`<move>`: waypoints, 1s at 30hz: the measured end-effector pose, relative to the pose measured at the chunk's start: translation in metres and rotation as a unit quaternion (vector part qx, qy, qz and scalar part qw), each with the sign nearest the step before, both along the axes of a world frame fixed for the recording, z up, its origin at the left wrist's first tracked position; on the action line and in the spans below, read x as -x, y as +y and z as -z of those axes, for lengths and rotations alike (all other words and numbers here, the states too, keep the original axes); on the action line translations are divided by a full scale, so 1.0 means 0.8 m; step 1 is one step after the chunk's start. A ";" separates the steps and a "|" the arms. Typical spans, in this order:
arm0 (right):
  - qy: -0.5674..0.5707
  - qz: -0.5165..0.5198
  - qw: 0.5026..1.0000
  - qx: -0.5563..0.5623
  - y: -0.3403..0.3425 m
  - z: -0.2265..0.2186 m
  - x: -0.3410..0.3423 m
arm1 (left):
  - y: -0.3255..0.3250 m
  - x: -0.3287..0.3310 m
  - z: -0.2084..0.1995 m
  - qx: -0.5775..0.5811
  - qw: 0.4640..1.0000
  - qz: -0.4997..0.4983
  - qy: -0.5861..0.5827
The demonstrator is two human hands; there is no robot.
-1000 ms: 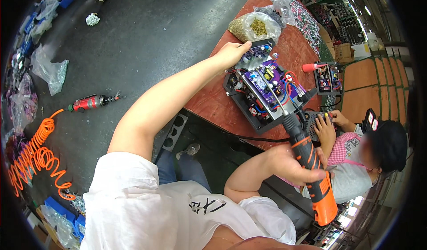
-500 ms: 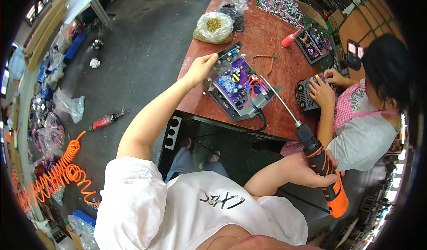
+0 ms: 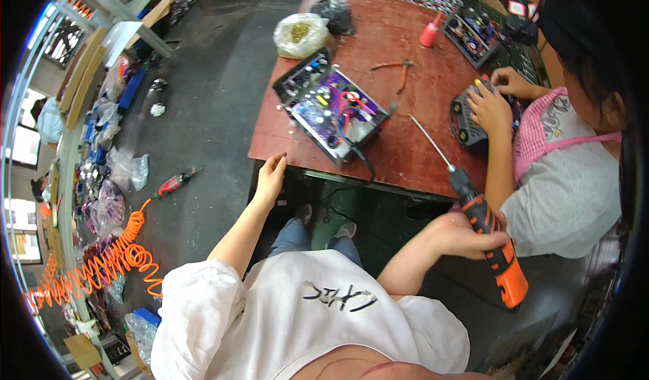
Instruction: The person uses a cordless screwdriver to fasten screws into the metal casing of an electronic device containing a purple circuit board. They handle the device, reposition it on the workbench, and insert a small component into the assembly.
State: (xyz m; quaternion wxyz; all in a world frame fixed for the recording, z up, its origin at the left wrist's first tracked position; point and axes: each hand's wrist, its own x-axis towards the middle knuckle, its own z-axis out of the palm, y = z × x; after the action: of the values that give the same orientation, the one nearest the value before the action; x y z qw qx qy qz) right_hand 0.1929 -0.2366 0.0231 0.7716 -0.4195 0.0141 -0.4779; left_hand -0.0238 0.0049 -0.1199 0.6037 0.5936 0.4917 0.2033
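My right hand is wrapped round a black and orange electric screwdriver with a long thin bit pointing up toward the table. My left hand is just off the table's front edge, its fingers loosely stretched and no thing visible in them. Beyond it, on the red-brown table, lies an opened electronic unit with a purple circuit board, red and blue wires and a black cable. Its panel stands at the left side. The screwdriver's tip is right of the unit, apart from it.
A co-worker at the right handles a dark grey housing. Pliers, a red bottle, another open unit and a bag of small brass-coloured parts are on the table. A red tool with a coiled orange hose lies at the left.
My left hand has let go of the unit's panel and drawn back to the table's front edge. The screwdriver stays in my right hand. The view has shifted.
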 end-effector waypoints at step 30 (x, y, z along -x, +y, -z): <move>0.092 -0.047 0.994 -0.027 -0.075 0.002 -0.012 | -0.098 -0.096 -0.062 -0.408 0.899 0.133 0.083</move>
State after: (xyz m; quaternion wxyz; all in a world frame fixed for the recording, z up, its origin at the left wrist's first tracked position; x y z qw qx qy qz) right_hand 0.2024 -0.2963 0.0218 0.7996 -0.4408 0.0785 -0.4002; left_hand 0.0531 -0.0732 -0.0702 0.2868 0.8625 0.3306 0.2540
